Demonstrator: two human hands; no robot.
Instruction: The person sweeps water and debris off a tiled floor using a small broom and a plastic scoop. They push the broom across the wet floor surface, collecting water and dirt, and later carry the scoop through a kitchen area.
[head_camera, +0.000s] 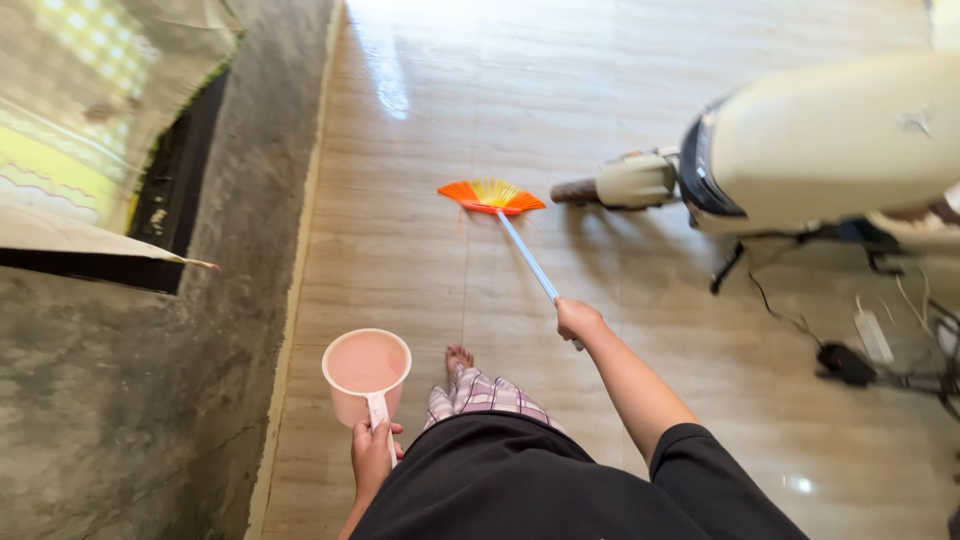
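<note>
Sweeping step by the looks of it: right hand wrapped tight round the top end of a broom, pale blue stick running out ahead of the grip to orange-yellow fanned bristles flat on the tiled floor. Left hand closed on the white handle of a pink scoop, cup held upright just above the fist. Probably calls for a pull back toward the feet, steering clear of the cream scooter off right of the bristles.

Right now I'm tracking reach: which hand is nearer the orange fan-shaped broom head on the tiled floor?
Right. The right hand grips the pale blue handle leading to the orange fan-shaped broom head. The left hand holds a pink plastic scoop, farther back and left.
</note>
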